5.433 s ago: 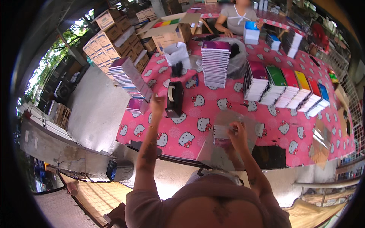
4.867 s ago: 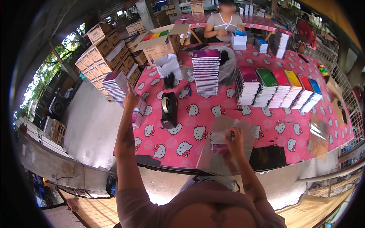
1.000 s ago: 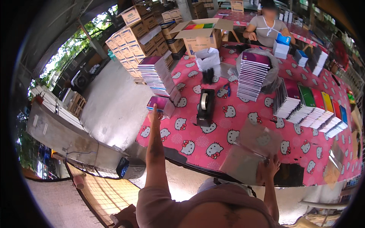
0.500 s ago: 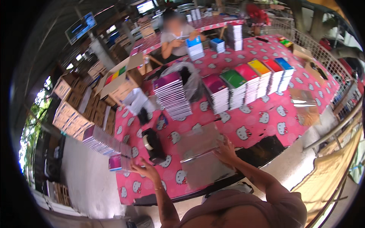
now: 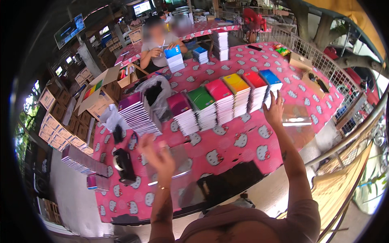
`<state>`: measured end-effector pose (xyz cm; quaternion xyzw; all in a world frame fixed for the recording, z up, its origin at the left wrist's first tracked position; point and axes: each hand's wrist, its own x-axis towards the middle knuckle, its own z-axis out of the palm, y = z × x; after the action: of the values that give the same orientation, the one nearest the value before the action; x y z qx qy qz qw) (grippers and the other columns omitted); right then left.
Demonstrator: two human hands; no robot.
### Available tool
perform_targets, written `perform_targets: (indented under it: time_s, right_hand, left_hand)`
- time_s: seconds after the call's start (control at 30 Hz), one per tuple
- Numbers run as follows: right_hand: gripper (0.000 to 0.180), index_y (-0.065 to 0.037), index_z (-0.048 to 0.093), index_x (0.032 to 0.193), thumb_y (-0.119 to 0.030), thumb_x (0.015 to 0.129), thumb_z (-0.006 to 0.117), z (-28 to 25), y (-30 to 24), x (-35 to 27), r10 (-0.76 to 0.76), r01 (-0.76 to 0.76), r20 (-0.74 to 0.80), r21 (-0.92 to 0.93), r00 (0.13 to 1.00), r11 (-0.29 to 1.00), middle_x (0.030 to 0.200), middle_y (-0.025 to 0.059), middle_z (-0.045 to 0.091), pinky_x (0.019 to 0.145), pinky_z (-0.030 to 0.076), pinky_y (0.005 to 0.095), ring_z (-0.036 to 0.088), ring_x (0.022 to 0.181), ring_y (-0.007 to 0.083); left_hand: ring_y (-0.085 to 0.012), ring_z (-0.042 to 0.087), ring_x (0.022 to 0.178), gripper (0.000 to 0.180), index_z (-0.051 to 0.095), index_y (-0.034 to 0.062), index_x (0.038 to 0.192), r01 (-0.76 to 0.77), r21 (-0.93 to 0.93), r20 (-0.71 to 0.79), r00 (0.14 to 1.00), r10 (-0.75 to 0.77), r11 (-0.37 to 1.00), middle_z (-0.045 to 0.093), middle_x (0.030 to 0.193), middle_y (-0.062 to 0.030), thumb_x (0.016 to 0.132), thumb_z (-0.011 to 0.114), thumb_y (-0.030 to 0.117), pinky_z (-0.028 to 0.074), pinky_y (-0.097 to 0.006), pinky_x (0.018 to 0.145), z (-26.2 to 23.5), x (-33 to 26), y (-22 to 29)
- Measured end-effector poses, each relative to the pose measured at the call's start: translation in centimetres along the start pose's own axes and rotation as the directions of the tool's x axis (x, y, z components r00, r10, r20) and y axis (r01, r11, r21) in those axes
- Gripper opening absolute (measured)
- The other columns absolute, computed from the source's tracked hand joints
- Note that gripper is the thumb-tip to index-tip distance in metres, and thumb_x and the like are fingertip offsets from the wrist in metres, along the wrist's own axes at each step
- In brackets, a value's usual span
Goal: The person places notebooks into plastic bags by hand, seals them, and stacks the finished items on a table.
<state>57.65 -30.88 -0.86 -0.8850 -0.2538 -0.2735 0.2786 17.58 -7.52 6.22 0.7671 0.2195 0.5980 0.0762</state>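
My right hand reaches out to the near side of the stack of blue notebooks, its fingers apart; whether they touch the stack I cannot tell. Somewhat blurred, my left hand is raised with spread fingers over a clear plastic sheet, holding nothing I can see. Left of the blue stack stand stacks of red, yellow, pink, green and purple notebooks. A taller purple notebook stack leans farther left.
A black tape dispenser stands at the left, near wrapped notebooks at the table's edge. More clear plastic lies at the right. Across the table a person handles blue-covered notebooks. Cardboard boxes are piled at left.
My right hand has left the plastic sheet and moved far right to the blue stack. My left hand has come from beside the wrapped notebooks to above the sheet. The view has shifted right.
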Motion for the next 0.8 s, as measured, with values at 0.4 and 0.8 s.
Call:
perform_targets:
  time_s: [0.4, 0.8]
  right_hand:
    - [0.025, -0.005, 0.065, 0.106, 0.002, 0.082, 0.059, -3.4, 8.3, 10.1, -0.242, 0.302, -0.233, 0.274, 0.942, 0.913, 0.095, 0.0160, 0.061, 0.073, 0.048, 0.0423, 0.060, 0.086, 0.0362]
    - [0.030, -0.005, 0.060, 0.093, 0.019, 0.076, 0.055, 3.1, 13.5, -10.0, -0.372, -0.179, 0.386, 0.857, 0.844, 0.483, 0.111, 0.0140, 0.064, 0.083, 0.053, 0.0377, 0.064, 0.103, 0.0304]
  left_hand:
    - [-0.0356, 0.055, 0.121, 0.043, 0.061, 0.0035, 0.128, -0.408, -0.053, 0.577, 0.732, 0.362, 0.911, 0.056, 0.131, -0.0220, 0.085, 0.063, 0.011, 0.046, -0.047, 0.099, 39.2, 0.6, 15.6]
    - [-0.0362, 0.069, 0.090, 0.032, 0.061, 0.0032, 0.125, -0.119, -0.395, 0.412, 0.863, 0.292, 0.911, 0.069, 0.104, -0.0217, 0.092, 0.063, 0.004, 0.057, -0.043, 0.078, 27.8, 7.4, 20.9]
